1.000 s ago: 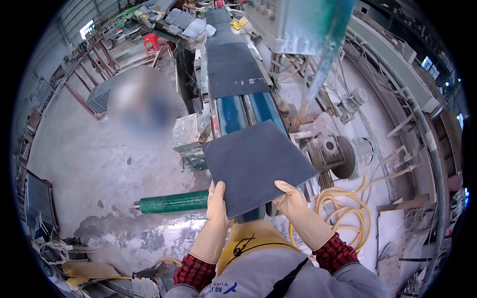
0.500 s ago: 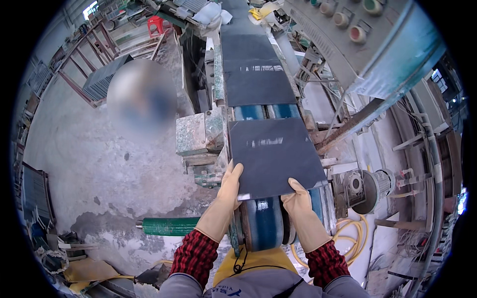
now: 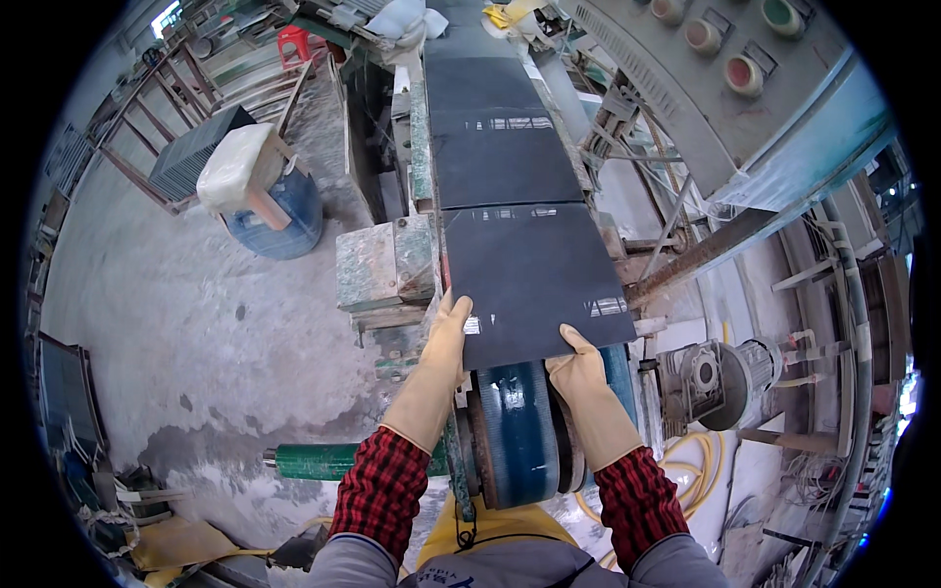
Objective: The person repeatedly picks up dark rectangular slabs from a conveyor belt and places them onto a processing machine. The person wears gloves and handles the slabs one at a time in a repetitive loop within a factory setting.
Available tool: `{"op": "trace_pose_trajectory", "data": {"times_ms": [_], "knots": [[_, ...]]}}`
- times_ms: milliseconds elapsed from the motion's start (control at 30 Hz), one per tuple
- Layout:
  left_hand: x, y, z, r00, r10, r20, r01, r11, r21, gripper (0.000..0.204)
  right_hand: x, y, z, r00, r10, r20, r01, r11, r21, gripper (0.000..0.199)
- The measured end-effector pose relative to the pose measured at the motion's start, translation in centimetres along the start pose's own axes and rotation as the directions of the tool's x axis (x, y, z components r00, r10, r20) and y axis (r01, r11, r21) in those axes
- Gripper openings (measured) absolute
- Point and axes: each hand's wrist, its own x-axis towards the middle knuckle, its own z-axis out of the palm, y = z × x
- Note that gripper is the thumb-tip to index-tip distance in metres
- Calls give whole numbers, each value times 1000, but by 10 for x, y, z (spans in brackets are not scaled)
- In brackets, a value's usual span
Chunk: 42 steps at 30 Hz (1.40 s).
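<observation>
A dark grey stone slab (image 3: pixel 534 279) lies on a conveyor with wide blue belts (image 3: pixel 517 421). Its near edge overhangs the belts toward me. My left hand (image 3: pixel 446 328), in a beige rubber glove, grips the slab's near left corner, thumb on top. My right hand (image 3: pixel 578 367), gloved the same way, pinches the near edge right of the middle, its thumb on the upper face; the fingers beneath are hidden. At its far edge the slab meets a second dark slab (image 3: pixel 505 162), with only a thin seam between them.
At upper right hangs a grey control box (image 3: pixel 725 108) with coloured buttons. A motor (image 3: pixel 730 377) and a coiled yellow hose (image 3: pixel 696 470) are right of the conveyor. On the left stand a blue barrel (image 3: pixel 279 220) and a green roller (image 3: pixel 314 461). A metal box (image 3: pixel 377 263) flanks the belt.
The held slab has slid away from me along the belts, and both hands have moved with it. The gap to the slab ahead, where blue belt showed, has closed to a seam.
</observation>
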Motion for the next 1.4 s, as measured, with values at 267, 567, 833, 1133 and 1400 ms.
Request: {"op": "trace_pose_trajectory", "data": {"times_ms": [267,567,833,1133,1400], "knots": [[11,2,4,996,46,-70,-43,998,42,42,7,-5,14,998,52,-39,-52,999,7,22],[-26,1,-21,758,618,208,-635,629,448,61,-35,-100,37,950,277,-147,-236,321,-917,50],[-137,-55,-71,751,647,-134,-524,707,475,58,-91,-87,19,922,364,131,-68,487,-871,52],[-381,-157,-210,381,754,-535,-309,649,695,53,-163,53,-97,549,786,286,-295,502,-813,42],[-620,-253,-232,-146,529,-836,-427,729,536,66,-223,127,-140,327,928,179,-324,288,-901,37]]}}
